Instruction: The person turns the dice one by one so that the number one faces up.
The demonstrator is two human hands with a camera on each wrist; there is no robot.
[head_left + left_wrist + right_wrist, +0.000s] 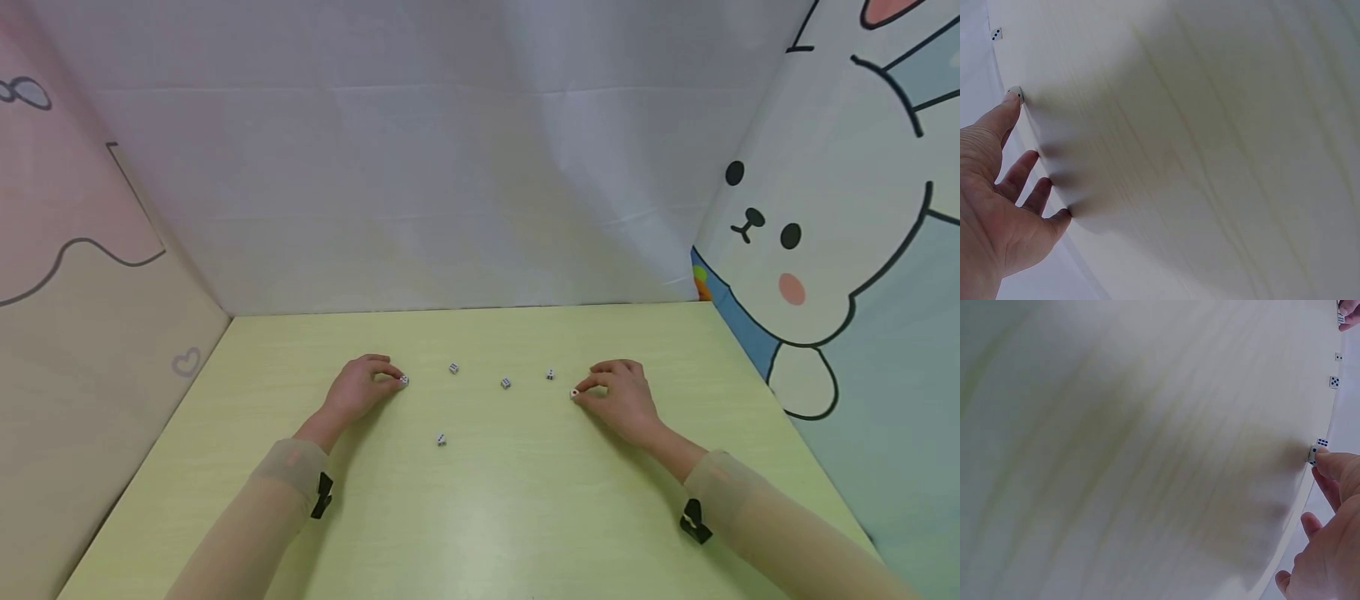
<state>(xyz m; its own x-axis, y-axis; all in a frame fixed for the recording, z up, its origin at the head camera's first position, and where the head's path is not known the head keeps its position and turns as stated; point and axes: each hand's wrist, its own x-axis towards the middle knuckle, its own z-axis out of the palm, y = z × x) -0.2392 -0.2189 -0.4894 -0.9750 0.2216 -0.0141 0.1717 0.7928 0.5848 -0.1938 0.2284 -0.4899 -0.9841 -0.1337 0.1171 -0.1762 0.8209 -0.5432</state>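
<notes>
Our left hand (363,389) pinched a white die (404,380) narrowly between thumb and forefinger, on the left side of the group. Our right hand (622,400) pinched another, the right-hand die (573,393), with its thumb laid against it; we could not tell whether either held die also touched the table (487,525).

Between the two hands, apart from one another, lay a far die (453,367), a middle die (506,383) and a third one (551,375), this last just beyond the right fingertips. Nearer to us sat a lone die (441,439).

So two of the six dice we saw were in hand, and four were untouched. None stood stacked or joined in a tidy row, so we judged the handling only partly done, with those four left out of it.

Farther out, our sleeves (251,529) crossed the table's near part, a pale sheet (420,192) hung behind, and a printed wall (877,467) rose at right.
</notes>
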